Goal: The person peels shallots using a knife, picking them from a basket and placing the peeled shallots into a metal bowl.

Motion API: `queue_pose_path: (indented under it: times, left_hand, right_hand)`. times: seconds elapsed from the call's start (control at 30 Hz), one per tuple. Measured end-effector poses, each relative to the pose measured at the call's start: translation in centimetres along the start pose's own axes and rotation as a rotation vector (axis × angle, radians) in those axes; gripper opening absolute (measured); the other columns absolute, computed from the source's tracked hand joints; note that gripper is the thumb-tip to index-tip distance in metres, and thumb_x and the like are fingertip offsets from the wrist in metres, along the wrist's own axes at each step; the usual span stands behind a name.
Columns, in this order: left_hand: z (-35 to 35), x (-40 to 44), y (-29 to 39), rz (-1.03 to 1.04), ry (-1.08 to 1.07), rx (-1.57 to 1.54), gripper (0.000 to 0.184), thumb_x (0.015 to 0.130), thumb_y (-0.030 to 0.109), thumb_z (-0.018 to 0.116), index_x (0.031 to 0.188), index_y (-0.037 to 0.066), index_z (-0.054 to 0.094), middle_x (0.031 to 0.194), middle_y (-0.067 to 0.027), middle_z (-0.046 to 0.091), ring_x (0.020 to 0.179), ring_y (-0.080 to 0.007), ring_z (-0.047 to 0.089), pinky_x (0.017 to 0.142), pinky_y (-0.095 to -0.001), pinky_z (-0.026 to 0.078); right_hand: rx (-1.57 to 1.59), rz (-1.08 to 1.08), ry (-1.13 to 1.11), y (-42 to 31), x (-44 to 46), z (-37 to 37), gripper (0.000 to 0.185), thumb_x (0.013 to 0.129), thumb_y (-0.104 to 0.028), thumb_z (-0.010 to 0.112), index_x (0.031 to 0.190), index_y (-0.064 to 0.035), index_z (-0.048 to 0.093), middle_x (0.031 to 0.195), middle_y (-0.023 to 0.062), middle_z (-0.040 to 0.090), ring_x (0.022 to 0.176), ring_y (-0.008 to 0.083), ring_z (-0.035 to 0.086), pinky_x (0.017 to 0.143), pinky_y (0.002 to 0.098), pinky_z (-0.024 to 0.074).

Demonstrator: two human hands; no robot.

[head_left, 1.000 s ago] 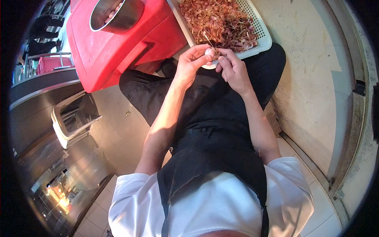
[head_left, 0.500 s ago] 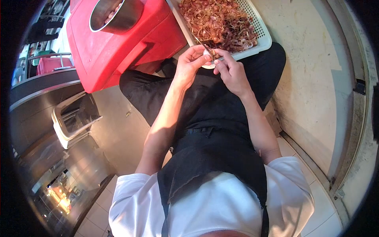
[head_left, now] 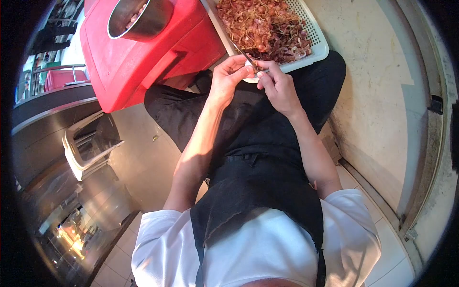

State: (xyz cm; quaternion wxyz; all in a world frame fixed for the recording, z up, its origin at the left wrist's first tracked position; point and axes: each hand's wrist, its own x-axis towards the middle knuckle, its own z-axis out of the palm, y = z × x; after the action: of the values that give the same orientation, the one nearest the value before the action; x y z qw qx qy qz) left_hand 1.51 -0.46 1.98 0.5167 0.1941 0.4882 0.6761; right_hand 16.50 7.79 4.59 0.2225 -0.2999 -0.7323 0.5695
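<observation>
My left hand is closed on a small pale shallot, mostly covered by the fingers. My right hand grips a small knife; its thin blade points up and left, passing against the shallot. Both hands meet at the near edge of a white perforated plastic basket. Inside the basket lies a heap of reddish-brown shallots and dry skins. The knife's handle is largely hidden in my right hand.
On the left, a red cooler box carries a metal pot with several pale shallots in it. A pale wall stands close on the right. A white-framed bin is at the lower left.
Both hands have shifted only slightly. My right fingers have drawn a little closer around the knife beside the shallot; the basket and pot look the same.
</observation>
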Motion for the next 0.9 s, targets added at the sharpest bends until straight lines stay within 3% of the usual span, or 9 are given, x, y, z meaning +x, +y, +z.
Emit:
queue_pose_path:
  times: [0.17, 0.27, 0.57, 0.9]
  left_hand:
    - [-0.2, -0.1, -0.5, -0.013, -0.018, 0.019, 0.029, 0.090, 0.001, 0.063, 0.118, -0.003, 0.058, 0.101, -0.0102, 0.067, 0.088, -0.0163, 0.066, 0.081, -0.0292, 0.054]
    - [0.1, 0.0, -0.7, -0.023, -0.011, -0.070, 0.029, 0.090, 0.001, 0.063, 0.119, -0.003, 0.057, 0.103, -0.0111, 0.067, 0.089, -0.0170, 0.066, 0.081, -0.0299, 0.055]
    - [-0.1, 0.2, -0.4, -0.042, -0.019, -0.113, 0.032, 0.089, 0.003, 0.066, 0.119, -0.002, 0.057, 0.106, -0.0100, 0.067, 0.093, -0.0158, 0.065, 0.082, -0.0290, 0.054]
    - [0.1, 0.1, -0.7, -0.033, -0.003, -0.183, 0.025, 0.092, -0.001, 0.059, 0.116, -0.003, 0.058, 0.102, -0.0123, 0.067, 0.090, -0.0216, 0.068, 0.082, -0.0327, 0.057]
  right_hand:
    - [0.009, -0.006, 0.046, 0.8, 0.2, 0.3, 0.020, 0.098, -0.014, 0.053, 0.113, -0.0030, 0.057, 0.076, 0.0092, 0.066, 0.066, 0.0150, 0.065, 0.062, 0.0303, 0.0517]
    - [0.085, 0.103, 0.019, 0.7, 0.2, -0.1, 0.021, 0.098, -0.015, 0.052, 0.114, -0.0030, 0.058, 0.075, 0.0078, 0.066, 0.065, 0.0136, 0.064, 0.062, 0.0290, 0.0505]
    - [0.125, 0.160, -0.018, 0.4, 0.2, -0.3, 0.031, 0.098, -0.018, 0.052, 0.124, -0.0008, 0.050, 0.070, 0.0076, 0.064, 0.065, 0.0131, 0.063, 0.062, 0.0287, 0.0499]
    - [-0.001, 0.020, 0.021, 0.1, 0.2, 0.2, 0.024, 0.098, -0.016, 0.053, 0.118, -0.0030, 0.052, 0.071, 0.0099, 0.064, 0.067, 0.0150, 0.064, 0.062, 0.0302, 0.0505]
